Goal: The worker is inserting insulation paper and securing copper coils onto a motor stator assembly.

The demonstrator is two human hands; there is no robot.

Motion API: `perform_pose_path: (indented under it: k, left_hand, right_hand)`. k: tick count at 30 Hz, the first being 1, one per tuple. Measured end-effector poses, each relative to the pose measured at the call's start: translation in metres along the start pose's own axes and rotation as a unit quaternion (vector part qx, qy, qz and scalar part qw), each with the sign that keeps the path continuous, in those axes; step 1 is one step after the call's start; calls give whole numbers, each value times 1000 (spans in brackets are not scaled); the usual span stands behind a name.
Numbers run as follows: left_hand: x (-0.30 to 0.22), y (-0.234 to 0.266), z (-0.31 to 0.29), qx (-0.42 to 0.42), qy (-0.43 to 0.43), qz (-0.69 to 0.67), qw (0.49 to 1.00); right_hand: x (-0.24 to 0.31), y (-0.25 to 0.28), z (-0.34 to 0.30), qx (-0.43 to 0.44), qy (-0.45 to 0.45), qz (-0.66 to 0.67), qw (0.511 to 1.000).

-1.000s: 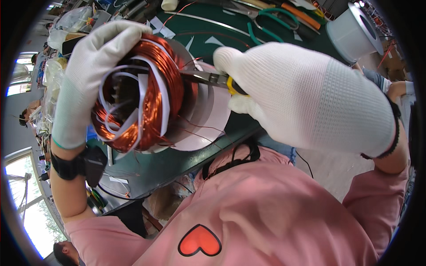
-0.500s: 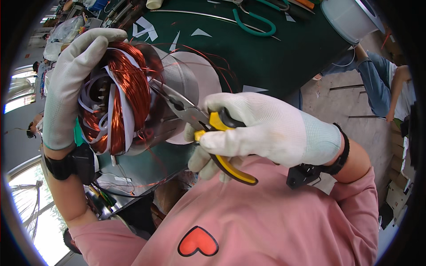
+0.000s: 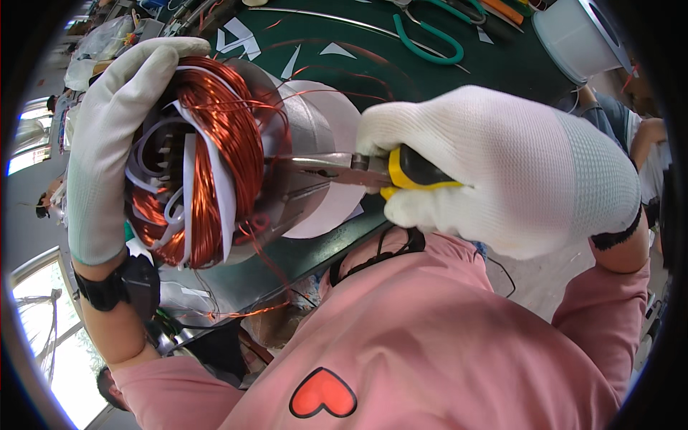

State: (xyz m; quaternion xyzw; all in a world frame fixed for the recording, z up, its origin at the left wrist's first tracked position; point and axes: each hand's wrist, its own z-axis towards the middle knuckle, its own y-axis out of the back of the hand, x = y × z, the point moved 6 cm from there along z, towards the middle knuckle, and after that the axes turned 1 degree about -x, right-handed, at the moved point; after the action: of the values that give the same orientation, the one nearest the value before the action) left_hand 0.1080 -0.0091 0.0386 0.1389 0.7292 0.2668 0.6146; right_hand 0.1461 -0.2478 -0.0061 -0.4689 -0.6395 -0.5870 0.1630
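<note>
My left hand point(image 3: 115, 136), in a white knit glove, grips a motor stator point(image 3: 208, 158) wound with copper wire and white insulation strips, held up close to the camera. In my gloved right hand point(image 3: 502, 172) are yellow-handled needle-nose pliers point(image 3: 358, 170). Their jaws point left and reach into the copper winding at the stator's metal side. A loose copper wire point(image 3: 265, 279) trails down from the stator. A white paper disc point(image 3: 330, 143) lies on the green bench behind the stator.
The dark green bench point(image 3: 502, 64) holds green-handled pliers point(image 3: 430, 43), white paper offcuts point(image 3: 236, 36) and a white tub point(image 3: 573, 36) at the far right. Another person's arm point(image 3: 645, 136) shows at the right edge. My pink shirt fills the lower frame.
My right hand has risen and turned, bringing the pliers' jaws level and pushing them left into the winding. The stator is held closer to the camera.
</note>
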Motion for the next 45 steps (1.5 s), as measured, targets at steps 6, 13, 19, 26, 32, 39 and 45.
perform_pose_path:
  k: [6,13,19,26,32,39,45]
  left_hand:
    - [8,0,3,-23,14,7,1000]
    - [1,-4,-2,-40,-18,-10,999]
    - [5,2,-3,-12,-20,86,996]
    - [3,5,2,-29,-26,84,996]
    - [-7,-4,5,-29,-18,74,997]
    - [-2,2,-14,-63,48,4,997]
    - [-17,-7,-12,-65,21,23,997]
  right_hand:
    - [-26,-29,2,123,-59,359,923]
    - [-27,-51,21,122,109,472,866]
    - [-27,-45,20,64,102,367,922]
    - [-22,-32,15,-1,123,250,960]
    - [-10,-8,-1,-213,204,86,952]
    - [-2,25,8,48,-25,115,992]
    - [-21,-65,-35,180,38,506,843]
